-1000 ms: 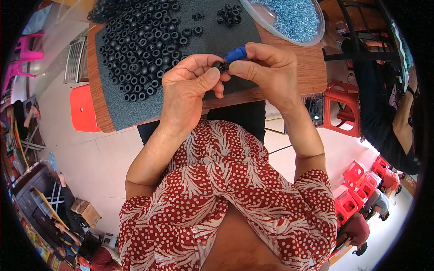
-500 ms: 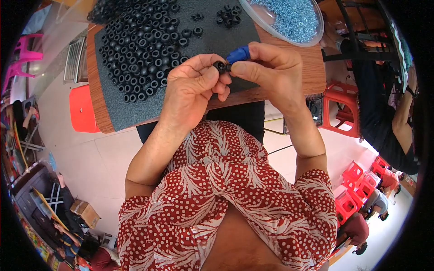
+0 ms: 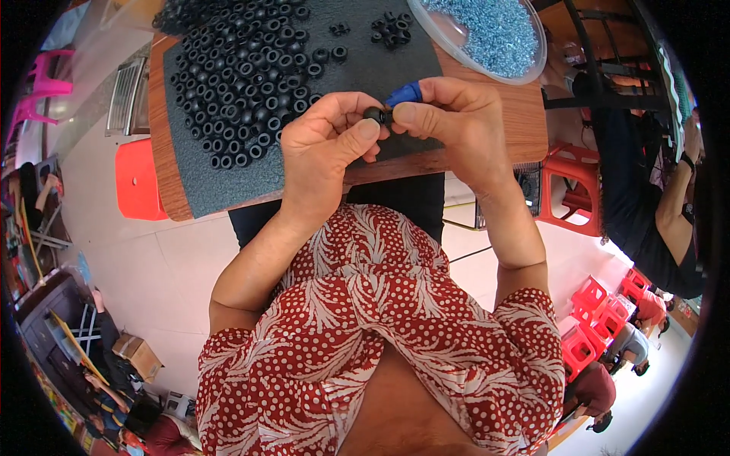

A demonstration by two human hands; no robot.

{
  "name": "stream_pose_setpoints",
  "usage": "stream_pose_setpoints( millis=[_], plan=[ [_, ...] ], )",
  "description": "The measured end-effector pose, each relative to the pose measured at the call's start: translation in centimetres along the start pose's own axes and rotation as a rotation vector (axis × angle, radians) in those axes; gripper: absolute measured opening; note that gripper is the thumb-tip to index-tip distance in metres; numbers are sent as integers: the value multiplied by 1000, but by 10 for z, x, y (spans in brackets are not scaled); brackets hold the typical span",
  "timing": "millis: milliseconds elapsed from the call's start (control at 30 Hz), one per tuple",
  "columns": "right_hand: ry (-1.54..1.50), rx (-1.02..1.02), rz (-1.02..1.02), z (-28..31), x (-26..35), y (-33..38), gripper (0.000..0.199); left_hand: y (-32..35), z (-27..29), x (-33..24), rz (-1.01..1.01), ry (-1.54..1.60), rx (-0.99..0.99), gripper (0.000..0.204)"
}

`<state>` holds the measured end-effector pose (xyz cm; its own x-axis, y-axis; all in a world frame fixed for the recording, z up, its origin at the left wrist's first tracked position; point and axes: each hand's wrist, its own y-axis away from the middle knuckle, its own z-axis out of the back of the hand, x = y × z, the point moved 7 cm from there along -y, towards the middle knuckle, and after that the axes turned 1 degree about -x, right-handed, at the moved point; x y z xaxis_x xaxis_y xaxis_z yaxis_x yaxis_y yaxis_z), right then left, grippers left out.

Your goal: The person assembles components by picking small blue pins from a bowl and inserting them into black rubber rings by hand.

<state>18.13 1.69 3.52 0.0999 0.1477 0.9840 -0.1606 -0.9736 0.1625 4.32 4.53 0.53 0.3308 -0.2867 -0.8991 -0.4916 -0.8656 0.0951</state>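
Observation:
Between the thumb and fingers of my left hand [image 3: 323,148] is a round, hollow black plastic piece [image 3: 373,113]. My right hand [image 3: 471,133] meets it from the right, pinching a small dark part [image 3: 388,118] against its side; the fingertips partly hide that part. A blue wrap [image 3: 404,94] covers the tip of my right index finger. Both hands are over the near edge of a dark textured mat [image 3: 228,186]. To their left lies a large heap of similar black pieces [image 3: 243,87], many with the round hole showing.
Small black parts [image 3: 391,30] form a cluster beyond my hands, with a few more [image 3: 340,29] beside it. A clear round tub [image 3: 525,79] of bluish transparent bits stands far right on the wooden table [image 3: 525,129]. Red stools [image 3: 570,186] flank the table; a person sits at right.
The black piece has turned in my fingers: its open hole faced up before, and now its rounded side shows. Both hands stay close together in nearly the same place.

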Motion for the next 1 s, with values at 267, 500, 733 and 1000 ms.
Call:
stream_pose_setpoints(
  millis=[267,500,733,1000],
  plan=[
    [-7,-5,38,-5,-1,0,10,1,1,2,22,33,9,19],
    [233,-33,163,-4,9,5,7,3,1,6,13,-14,-38,18],
    [330,-84,318,-3,11,8,9,2,-1,7,67,-6,-44,17],
    [416,-146,449,-12,17,10,10,3,2,6,114,72,-104,17]
  ],
)
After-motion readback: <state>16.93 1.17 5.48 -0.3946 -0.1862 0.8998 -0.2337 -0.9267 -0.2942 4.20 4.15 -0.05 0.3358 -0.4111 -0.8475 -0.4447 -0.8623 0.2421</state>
